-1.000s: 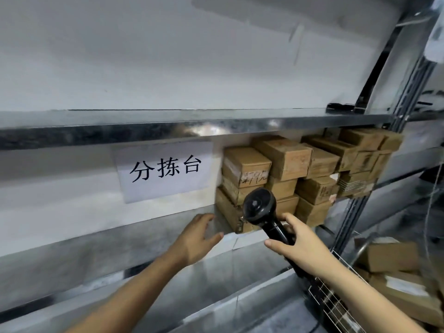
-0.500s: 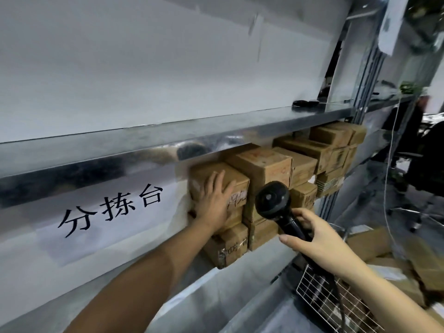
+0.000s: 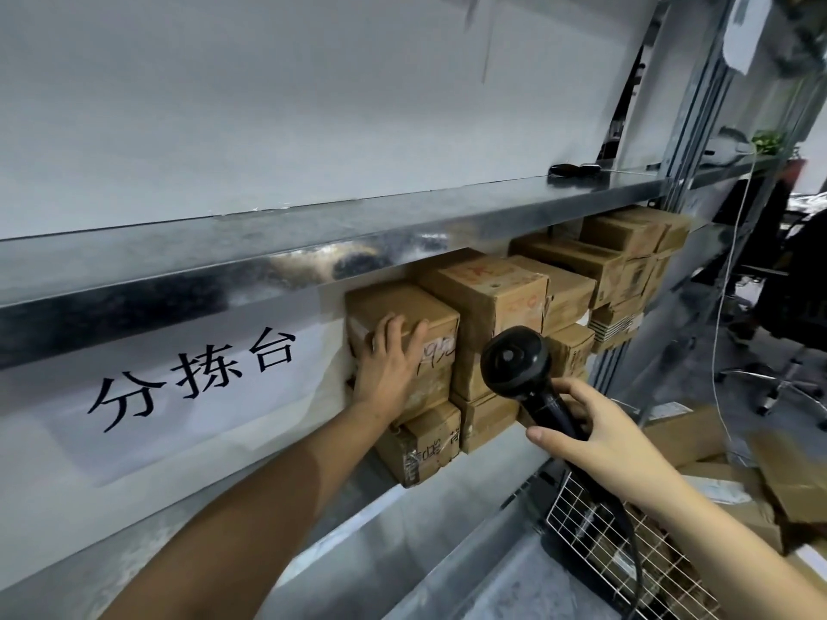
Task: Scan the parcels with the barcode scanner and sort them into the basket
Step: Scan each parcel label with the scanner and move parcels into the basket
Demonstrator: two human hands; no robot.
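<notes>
Brown cardboard parcels, black barcode scanner, white wire basket, black-lettered white sign.

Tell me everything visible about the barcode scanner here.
The barcode scanner is black, plastic-looking, with a rounded head and a slim handle. The right hand grips the handle, holding the head up in front of the stacked cardboard parcels. A black cable runs from the handle's base down over the wire basket.
</notes>
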